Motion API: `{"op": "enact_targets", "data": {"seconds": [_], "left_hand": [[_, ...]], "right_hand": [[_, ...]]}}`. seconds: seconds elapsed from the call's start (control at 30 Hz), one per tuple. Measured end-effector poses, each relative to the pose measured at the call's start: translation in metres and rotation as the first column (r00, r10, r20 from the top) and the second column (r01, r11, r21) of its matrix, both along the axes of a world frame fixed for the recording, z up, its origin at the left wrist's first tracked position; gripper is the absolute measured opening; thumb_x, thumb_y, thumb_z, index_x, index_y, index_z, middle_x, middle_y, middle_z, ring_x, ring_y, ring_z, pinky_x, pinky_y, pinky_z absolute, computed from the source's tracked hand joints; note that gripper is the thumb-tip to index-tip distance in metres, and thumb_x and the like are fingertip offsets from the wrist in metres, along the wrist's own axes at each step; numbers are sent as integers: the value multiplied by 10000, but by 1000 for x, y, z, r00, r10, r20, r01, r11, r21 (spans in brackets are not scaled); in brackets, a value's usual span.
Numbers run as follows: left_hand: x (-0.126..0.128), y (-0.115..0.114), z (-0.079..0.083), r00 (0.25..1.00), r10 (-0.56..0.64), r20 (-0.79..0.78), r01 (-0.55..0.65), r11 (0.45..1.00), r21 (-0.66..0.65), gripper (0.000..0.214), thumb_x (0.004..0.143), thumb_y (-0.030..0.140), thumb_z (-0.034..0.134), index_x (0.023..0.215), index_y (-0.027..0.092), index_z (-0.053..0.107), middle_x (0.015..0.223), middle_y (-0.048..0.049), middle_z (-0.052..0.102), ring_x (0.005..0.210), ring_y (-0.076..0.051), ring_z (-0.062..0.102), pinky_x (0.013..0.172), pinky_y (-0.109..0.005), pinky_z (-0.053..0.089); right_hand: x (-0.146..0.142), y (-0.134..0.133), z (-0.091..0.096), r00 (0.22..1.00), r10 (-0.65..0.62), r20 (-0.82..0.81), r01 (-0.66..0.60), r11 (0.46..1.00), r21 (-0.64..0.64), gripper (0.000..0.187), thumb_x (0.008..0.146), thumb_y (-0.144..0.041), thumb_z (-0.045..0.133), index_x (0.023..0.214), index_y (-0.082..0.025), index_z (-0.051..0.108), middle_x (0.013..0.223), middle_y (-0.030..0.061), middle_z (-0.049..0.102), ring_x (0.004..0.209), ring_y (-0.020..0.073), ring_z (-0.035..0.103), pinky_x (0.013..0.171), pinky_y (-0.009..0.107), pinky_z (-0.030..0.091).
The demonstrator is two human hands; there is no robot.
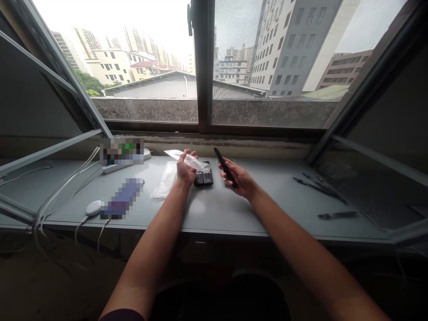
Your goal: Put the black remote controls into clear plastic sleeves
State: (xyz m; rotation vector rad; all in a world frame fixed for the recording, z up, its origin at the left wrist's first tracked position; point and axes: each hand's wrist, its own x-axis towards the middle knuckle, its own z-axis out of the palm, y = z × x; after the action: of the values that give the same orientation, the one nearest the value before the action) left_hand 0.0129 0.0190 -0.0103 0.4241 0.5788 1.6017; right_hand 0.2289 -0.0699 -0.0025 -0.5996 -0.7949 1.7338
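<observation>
My left hand (185, 169) is closed around a clear plastic bag (190, 160), held just above the grey desk (214, 205). My right hand (239, 178) grips a slim black remote control (224, 166), tilted with its far end pointing up and left. Between the hands another black remote (203, 177) with buttons lies flat on the desk. A second clear plastic bag (164, 182) lies flat to the left of my left hand.
A white power strip (123, 166) and white cables (63, 187) lie at the left, with a white adapter (93, 207) and a blurred dark object (122, 198) near the front edge. Dark pens (317, 183) and one separate pen (336, 215) lie at the right. Open window frames flank the desk.
</observation>
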Motion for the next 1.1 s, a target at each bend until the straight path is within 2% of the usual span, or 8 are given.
{"op": "enact_targets", "data": {"seconds": [0.1,0.23,0.37,0.47,0.57,0.73,0.97,1.1], "left_hand": [[0,1,0,1000,-2,2,2,1000,-1,358,841,365,864,1125,207,714,1114,-82,738,871,-183,700,733,-276,549],[-1,1,1,1000,-2,12,2,1000,6,366,823,349,875,1110,193,710,1107,-84,735,862,-173,698,730,-265,545],[3,0,1,1000,-11,-3,11,1000,11,360,812,336,877,1103,196,716,1087,-77,739,842,-168,692,730,-264,541],[7,-1,0,1000,-26,-13,26,999,20,355,822,352,868,1105,194,722,1066,-74,738,812,-165,683,727,-272,535],[9,-1,0,999,-38,-9,38,999,24,361,838,381,856,1120,196,726,1068,-77,736,810,-168,682,738,-283,534],[8,-2,1,999,-31,9,30,999,25,380,818,355,866,1133,206,715,1055,-67,726,802,-162,670,752,-281,530],[9,0,1,999,-37,23,37,999,24,364,820,343,863,1102,193,689,1027,-63,712,778,-152,654,753,-277,526],[9,-1,1,999,-31,23,31,999,17,359,834,337,849,1128,205,691,1027,-62,712,795,-160,656,762,-279,527]], "right_hand": [[5,-1,1,996,63,-69,-65,997,-32,196,1053,-207,627,1238,-169,679,999,47,720,690,104,632,452,152,494],[3,-4,3,991,51,-122,-55,998,-36,192,1018,-129,624,1193,-207,638,1053,57,750,774,124,679,585,180,589],[1,-1,0,994,54,-100,-59,997,-51,97,1089,-309,604,1149,-234,613,1069,70,776,651,129,620,400,161,444],[3,-1,0,976,153,-156,-164,984,-64,272,1142,-389,469,1225,-194,639,915,55,725,548,119,504,339,160,363],[3,-3,2,958,226,-177,-238,970,-48,366,1156,-381,411,1338,-174,652,817,18,649,521,116,460,352,158,377],[-1,-5,2,976,172,-132,-184,980,-81,371,1127,-430,529,1374,-196,677,948,68,716,691,153,633,463,185,515],[3,2,0,953,215,-213,-258,945,-201,477,1174,-424,337,1372,-100,625,831,70,662,520,123,528,293,152,375],[3,2,0,959,187,-213,-234,946,-225,335,1163,-389,460,1297,-128,622,767,11,596,512,105,525,317,129,412]]}}
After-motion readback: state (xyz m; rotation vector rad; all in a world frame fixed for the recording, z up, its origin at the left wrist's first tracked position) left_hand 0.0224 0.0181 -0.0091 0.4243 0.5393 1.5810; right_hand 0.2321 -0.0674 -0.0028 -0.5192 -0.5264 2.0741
